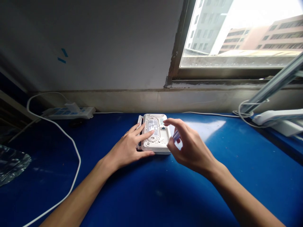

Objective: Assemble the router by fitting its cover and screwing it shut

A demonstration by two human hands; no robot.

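A white router (159, 146) lies on the blue table with its vented underside up, showing a printed label and a recess on its right half. Across its left side my left hand (129, 142) rests with the fingers spread, fingertips on the casing and label, thumb along the near edge. By the right edge my right hand (189, 143) is curled, thumb and fingers around a small pale purple thing (176, 135) whose kind is mostly hidden. Its index fingertip is over the recess near a small blue part (163, 128).
A white power strip (71, 112) with a plugged-in adapter sits at the back left, its white cable (77, 151) curving forward. Clear plastic (13, 164) lies far left. At right are a metal pole (272, 82) and a white device (279, 119). Wall and window stand behind.
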